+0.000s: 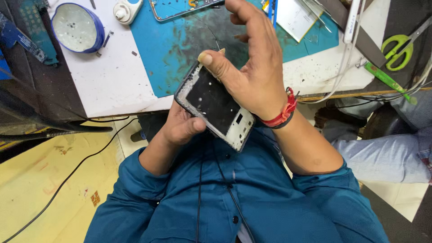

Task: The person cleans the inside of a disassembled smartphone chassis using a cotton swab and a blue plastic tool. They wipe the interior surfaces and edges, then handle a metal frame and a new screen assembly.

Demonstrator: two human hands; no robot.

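Over my lap, just in front of the table edge, I hold an opened phone body (215, 107) with a black inner panel and a pale metal frame. My left hand (181, 128) cups it from below, the thumb lying on its lower left edge. My right hand (254, 74) grips its upper right side, thumb pressed on the top corner and the other fingers lifted and spread above it. A red thread band (283, 114) circles my right wrist.
A stained blue work mat (175, 49) lies on the white table, with another phone frame (180, 10) at its far edge. A blue-rimmed round dish (76, 27) stands at left. Green scissors (398, 49), a green-handled tool (388, 82) and white cables lie at right. Another person's leg (382, 153) is beside me.
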